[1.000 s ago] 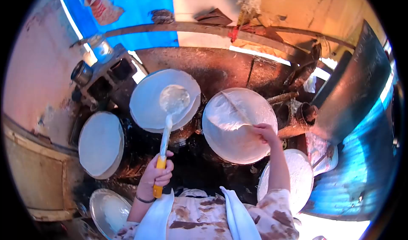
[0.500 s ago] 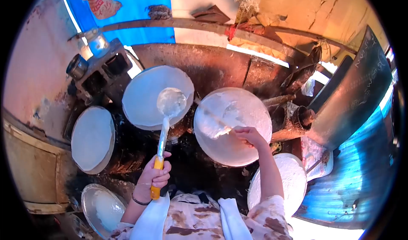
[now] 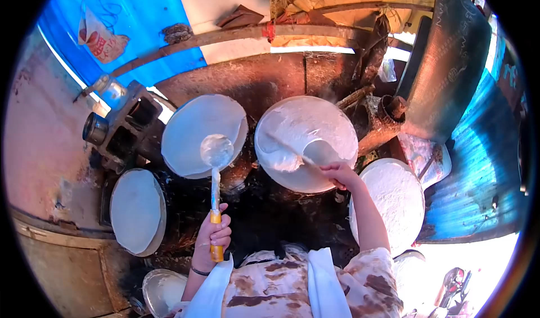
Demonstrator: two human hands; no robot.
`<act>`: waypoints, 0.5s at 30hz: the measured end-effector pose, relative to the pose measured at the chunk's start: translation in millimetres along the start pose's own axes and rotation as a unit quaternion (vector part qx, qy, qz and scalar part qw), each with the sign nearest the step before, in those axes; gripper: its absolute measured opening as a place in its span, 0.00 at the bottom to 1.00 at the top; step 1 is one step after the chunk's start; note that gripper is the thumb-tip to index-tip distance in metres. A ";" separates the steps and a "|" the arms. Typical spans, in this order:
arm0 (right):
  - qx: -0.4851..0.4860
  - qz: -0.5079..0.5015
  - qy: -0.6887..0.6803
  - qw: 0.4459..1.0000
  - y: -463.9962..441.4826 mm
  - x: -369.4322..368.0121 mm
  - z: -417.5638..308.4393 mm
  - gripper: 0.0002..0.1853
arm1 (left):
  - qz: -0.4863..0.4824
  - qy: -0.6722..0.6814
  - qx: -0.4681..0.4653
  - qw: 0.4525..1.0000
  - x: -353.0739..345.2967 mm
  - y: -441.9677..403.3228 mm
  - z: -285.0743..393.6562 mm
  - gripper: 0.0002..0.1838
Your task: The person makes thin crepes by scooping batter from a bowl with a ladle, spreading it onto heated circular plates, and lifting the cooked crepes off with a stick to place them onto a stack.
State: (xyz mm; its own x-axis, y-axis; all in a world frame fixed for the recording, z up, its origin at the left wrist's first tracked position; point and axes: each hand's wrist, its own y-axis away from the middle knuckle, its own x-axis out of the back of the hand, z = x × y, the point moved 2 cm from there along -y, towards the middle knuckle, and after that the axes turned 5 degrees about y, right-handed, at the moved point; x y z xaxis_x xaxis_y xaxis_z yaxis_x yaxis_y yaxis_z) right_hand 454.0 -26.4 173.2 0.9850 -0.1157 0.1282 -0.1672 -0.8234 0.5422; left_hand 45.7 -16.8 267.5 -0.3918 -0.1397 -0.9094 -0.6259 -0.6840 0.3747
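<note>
The left hand (image 3: 205,243) is clamped around the yellow handle (image 3: 216,218) of a ladle (image 3: 216,149), whose bowl overlies the near part of the left round white surface (image 3: 188,132). The right hand (image 3: 341,175), fingertips drawn together, is at the near-right edge of the right round white surface (image 3: 332,115), near a bunched white layer (image 3: 282,159); its grip cannot be determined.

The person's right hand (image 3: 342,175) has shifted from the right side of the round, white-coated pan (image 3: 298,182) to its near-right edge. A smooth grey patch (image 3: 325,152) has appeared right of that pan's middle, and the long-stemmed, yellow-handled metal ladle (image 3: 216,188) has its bowl nearer, level with the same middle.
</note>
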 end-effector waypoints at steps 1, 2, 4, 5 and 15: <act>-0.011 -0.025 0.004 1.000 7.5 -5.0 5.8 0.16 | -0.010 -0.024 0.005 1.000 7.3 6.3 3.9 0.24; -0.010 -0.020 0.007 1.000 16.9 -12.1 10.2 0.16 | 0.003 -0.048 -0.001 0.999 8.5 16.9 7.1 0.25; -0.014 -0.063 -0.096 0.993 35.2 -26.5 16.9 0.18 | 0.000 -0.065 0.002 0.998 17.1 38.0 14.6 0.25; 0.005 -0.077 -0.109 0.991 36.2 -47.0 13.0 0.22 | 0.004 -0.087 0.002 0.996 21.5 47.7 18.5 0.26; 0.009 0.169 -0.326 0.930 -11.1 -300.9 14.7 0.07 | 0.007 -0.072 -0.018 0.997 57.4 107.0 39.5 0.26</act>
State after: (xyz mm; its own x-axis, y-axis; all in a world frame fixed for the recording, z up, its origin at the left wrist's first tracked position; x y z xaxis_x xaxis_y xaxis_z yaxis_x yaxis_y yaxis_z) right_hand 160.1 9.4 116.4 0.6942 -0.6771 -0.2442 -0.4771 -0.6869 0.5482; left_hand -70.4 -69.8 262.5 -0.4944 -0.0470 -0.8679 -0.5964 -0.7080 0.3781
